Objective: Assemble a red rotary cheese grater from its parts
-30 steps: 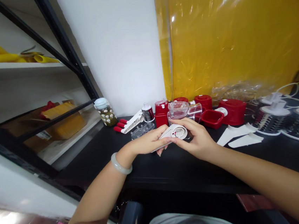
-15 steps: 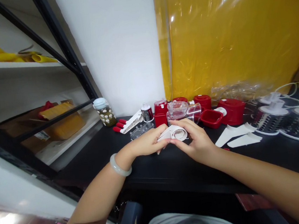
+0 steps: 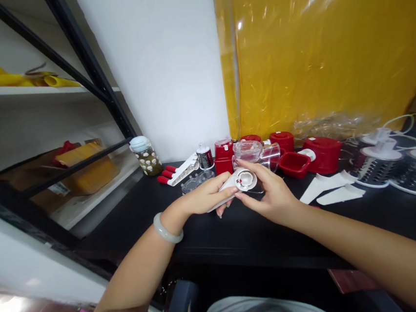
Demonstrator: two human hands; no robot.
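Observation:
Both hands meet above the black table, around a white plastic part [image 3: 246, 180] with a round, ring-like end facing up. My left hand [image 3: 210, 195] grips its longer body, thumb on top and fingertips underneath. On the other side, my right hand [image 3: 270, 189] holds the round end between thumb and fingers. A small red spot shows inside the ring. Just behind the hands stands a clear plastic piece [image 3: 248, 151] with a side tube. Two loose white parts [image 3: 326, 185] lie to the right of my right hand.
Red housings [image 3: 321, 155], a red tray [image 3: 294, 165] and perforated drums [image 3: 378, 161] line the back and right of the black table [image 3: 132, 207]. Red-handled white parts [image 3: 183, 170], a jar [image 3: 146, 156] and a shelf rack [image 3: 85, 65] are at the left.
The white part has turned in my hands, so its ring-like end now faces the camera and its longer body shows under my left hand.

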